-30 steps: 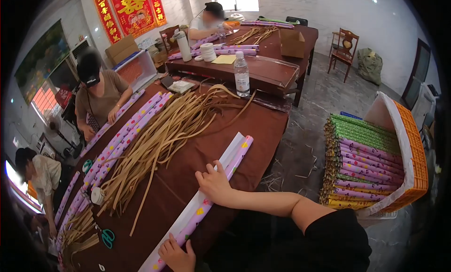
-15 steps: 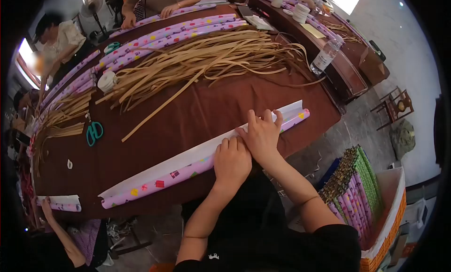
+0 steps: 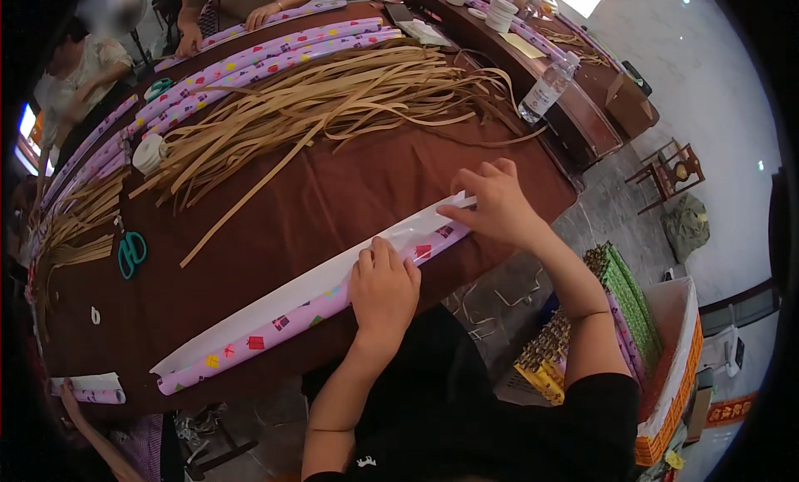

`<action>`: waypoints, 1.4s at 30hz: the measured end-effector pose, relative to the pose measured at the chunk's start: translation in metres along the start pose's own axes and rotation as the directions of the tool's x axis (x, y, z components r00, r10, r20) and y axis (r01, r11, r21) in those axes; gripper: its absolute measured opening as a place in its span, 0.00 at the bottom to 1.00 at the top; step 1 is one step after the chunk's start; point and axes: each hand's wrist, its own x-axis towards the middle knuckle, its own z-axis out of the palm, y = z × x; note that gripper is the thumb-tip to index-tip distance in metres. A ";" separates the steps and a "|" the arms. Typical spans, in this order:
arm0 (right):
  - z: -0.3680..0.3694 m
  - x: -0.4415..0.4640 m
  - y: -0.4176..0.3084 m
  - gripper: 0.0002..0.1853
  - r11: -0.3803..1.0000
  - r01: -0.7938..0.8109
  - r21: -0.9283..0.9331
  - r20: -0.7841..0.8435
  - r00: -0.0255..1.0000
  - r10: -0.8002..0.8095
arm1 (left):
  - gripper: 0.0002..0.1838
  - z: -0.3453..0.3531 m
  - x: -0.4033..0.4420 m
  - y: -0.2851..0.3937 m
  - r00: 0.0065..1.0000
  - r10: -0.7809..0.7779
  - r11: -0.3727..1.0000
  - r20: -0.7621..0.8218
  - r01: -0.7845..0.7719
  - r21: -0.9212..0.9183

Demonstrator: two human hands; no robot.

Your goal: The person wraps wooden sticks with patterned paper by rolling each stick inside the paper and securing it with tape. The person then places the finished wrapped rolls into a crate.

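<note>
A roll of pink patterned paper (image 3: 275, 323) lies aslant on the brown table cover, with a white flap of its underside showing along the far edge. My left hand (image 3: 384, 292) rests on the roll near its middle, fingers spread slightly. At the roll's right end my right hand (image 3: 497, 202) pinches the white edge between thumb and fingers. Beyond the roll lies a heap of tan paper strips (image 3: 308, 107). Teal-handled scissors (image 3: 131, 255) and a small white ring (image 3: 96, 315) lie to the left.
Finished pink rolls (image 3: 250, 62) lie behind the strips. A water bottle (image 3: 548, 89) stands at the table's back right. A person's hand (image 3: 68, 396) holds another roll at lower left. An orange basket (image 3: 678, 382) with rolls stands at right; another person works across the table.
My right hand has moved to the right, away from my left, and now grips the paper's edge at the end. My left hand stays on the roll. The view has shifted slightly.
</note>
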 end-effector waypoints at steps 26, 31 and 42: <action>0.016 -0.020 0.070 0.25 0.953 -0.282 0.114 -0.177 0.938 0.299 | 0.17 -0.007 0.006 0.002 0.999 0.013 1.000 0.039 -0.014 0.016; -0.021 0.003 0.046 0.25 0.832 -0.328 0.447 0.009 0.932 0.363 | 0.14 -0.010 0.012 0.010 0.996 -0.006 0.997 0.091 -0.001 0.077; -0.023 -0.013 0.052 0.21 0.879 -0.347 0.328 0.070 0.937 0.343 | 0.14 0.017 0.025 0.021 0.998 0.039 0.999 0.059 -0.038 -0.011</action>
